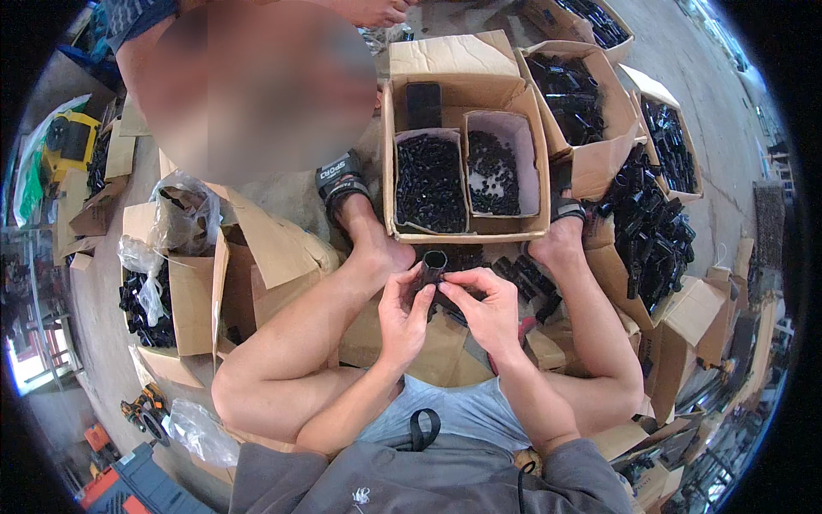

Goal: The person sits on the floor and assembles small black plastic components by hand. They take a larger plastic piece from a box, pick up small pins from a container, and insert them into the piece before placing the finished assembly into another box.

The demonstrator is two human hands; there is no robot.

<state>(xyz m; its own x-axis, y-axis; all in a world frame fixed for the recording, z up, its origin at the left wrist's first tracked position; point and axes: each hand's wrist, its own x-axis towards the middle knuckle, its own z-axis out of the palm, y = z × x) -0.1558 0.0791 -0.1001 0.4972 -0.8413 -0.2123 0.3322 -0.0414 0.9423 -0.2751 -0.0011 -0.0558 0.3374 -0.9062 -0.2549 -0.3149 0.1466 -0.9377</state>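
Note:
Between my legs, my left hand (404, 319) is closed around a short black plastic tube (435, 259), its open round end tipped upward. The fingertips of my right hand (486, 310) are pinched together against the tube's right side; whatever is between them is too small to make out. Just beyond stands a cardboard box (469, 237) holding two smaller open boxes. Small black plastic pieces (430, 182) fill the left one, and looser small black pieces (494, 171) lie in the right one. Several black tubular parts (533, 281) lie below my hands, partly hidden.
Cartons of black parts (565, 98) line the far right, with a heap of black parts (655, 227) nearer. An open carton (193, 304) and plastic bags (184, 214) are at left. A black flat rectangular object (423, 104) stands in the middle box. Another person's hand (377, 12) shows at top.

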